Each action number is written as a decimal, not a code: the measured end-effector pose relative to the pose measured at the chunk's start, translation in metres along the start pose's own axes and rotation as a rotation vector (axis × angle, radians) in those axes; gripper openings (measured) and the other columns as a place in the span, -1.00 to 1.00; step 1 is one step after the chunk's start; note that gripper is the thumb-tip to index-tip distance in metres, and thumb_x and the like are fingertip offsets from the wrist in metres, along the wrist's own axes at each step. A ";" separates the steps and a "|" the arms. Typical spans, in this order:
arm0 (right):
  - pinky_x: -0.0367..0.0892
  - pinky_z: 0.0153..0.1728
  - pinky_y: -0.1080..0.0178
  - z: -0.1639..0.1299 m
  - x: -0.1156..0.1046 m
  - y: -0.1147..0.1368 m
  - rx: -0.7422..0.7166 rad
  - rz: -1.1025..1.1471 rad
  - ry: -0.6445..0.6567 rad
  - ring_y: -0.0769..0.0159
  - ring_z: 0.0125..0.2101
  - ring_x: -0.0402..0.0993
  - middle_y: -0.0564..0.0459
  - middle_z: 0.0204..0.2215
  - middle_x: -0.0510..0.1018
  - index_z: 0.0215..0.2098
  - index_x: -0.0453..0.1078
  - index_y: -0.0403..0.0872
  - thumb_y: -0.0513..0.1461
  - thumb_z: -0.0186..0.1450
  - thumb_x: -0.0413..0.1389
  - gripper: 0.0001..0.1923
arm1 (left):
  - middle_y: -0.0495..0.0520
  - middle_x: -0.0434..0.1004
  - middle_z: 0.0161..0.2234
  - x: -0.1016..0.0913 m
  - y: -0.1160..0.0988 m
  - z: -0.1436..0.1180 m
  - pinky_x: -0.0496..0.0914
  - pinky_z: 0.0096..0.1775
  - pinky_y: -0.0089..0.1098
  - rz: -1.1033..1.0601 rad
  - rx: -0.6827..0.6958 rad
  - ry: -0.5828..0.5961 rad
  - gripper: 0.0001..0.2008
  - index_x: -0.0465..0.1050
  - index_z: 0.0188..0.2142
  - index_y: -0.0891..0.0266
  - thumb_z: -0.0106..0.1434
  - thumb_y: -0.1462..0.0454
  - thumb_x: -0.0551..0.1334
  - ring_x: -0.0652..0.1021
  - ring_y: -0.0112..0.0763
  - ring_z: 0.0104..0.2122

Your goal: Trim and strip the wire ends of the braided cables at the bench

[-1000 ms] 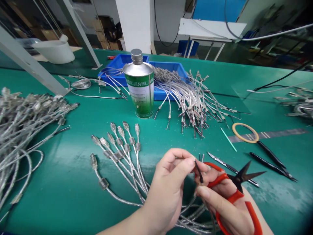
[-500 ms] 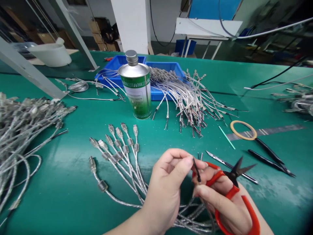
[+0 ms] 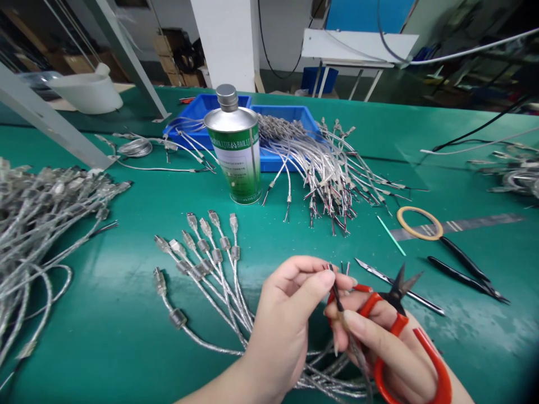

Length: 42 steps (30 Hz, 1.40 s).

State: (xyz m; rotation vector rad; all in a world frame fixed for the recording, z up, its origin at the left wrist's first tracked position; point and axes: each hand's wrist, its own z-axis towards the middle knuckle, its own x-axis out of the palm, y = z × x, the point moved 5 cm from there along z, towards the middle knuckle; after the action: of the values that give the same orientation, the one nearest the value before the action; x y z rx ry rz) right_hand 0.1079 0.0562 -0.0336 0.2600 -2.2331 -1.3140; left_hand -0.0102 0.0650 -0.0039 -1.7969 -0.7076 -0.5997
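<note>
My left hand pinches the dark stripped end of a clear-jacketed cable between thumb and fingertips. Just below, my right hand grips the same cable at its jacket. Red-handled scissors hang in the right hand too, their dark blades parted and pointing away from the cable. Short thin wires stick up past the fingertips. Under both hands runs a bundle of silvery braided USB cables, their plugs fanned out to the left. The lower part of the held cable is partly hidden by the fingers.
A green-and-white metal can stands before blue trays heaped with cables. At right lie a craft knife, black-handled pliers, a tan tape ring and a green stick. A cable pile covers the left.
My right hand has tilted and shifted slightly, bringing the scissors a little left. More of the cable's jacket shows below the thumb. My left hand keeps its pinch.
</note>
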 end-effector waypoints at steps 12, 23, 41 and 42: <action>-0.01 -0.61 0.40 0.002 0.003 0.002 -0.035 0.046 0.027 0.50 -0.63 0.13 0.10 -0.52 0.47 -0.29 0.38 -0.05 -0.05 0.26 0.19 -0.76 | 0.00 0.50 -0.42 -0.003 0.000 -0.002 0.31 -0.58 -0.50 0.003 0.021 -0.038 -0.92 0.36 -0.39 0.21 0.22 0.27 0.21 0.43 -0.48 -0.54; 0.23 -0.44 0.32 0.002 -0.009 0.013 -0.225 -0.236 -0.214 0.38 -0.48 0.22 0.16 -0.52 0.27 -0.43 0.26 -0.05 -0.08 0.20 0.25 -0.70 | -0.01 0.44 -0.31 -0.005 0.001 -0.003 0.28 -0.17 -0.45 0.208 0.011 -0.011 -0.86 0.42 -0.23 0.19 0.19 0.29 0.28 0.41 -0.45 -0.25; 0.27 -0.47 0.38 0.004 -0.003 0.011 -0.229 -0.316 -0.269 0.41 -0.49 0.24 0.20 -0.53 0.28 -0.45 0.20 -0.03 -0.18 0.17 0.23 -0.74 | -0.09 0.48 -0.41 -0.007 0.001 0.000 0.32 -0.20 -0.49 0.276 0.078 -0.050 -0.93 0.45 -0.38 0.18 0.24 0.27 0.23 0.46 -0.51 -0.32; 0.26 -0.48 0.37 0.004 -0.003 0.012 -0.239 -0.326 -0.261 0.42 -0.50 0.23 0.20 -0.53 0.27 -0.46 0.19 -0.03 -0.17 0.18 0.22 -0.74 | -0.08 0.49 -0.39 -0.007 0.001 0.000 0.32 -0.17 -0.48 0.288 0.081 -0.046 -0.92 0.46 -0.36 0.17 0.25 0.25 0.22 0.46 -0.50 -0.29</action>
State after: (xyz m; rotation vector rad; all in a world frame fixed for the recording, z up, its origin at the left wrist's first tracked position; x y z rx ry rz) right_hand 0.1098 0.0665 -0.0263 0.3956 -2.2799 -1.8665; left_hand -0.0146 0.0640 -0.0094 -1.8000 -0.4835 -0.3337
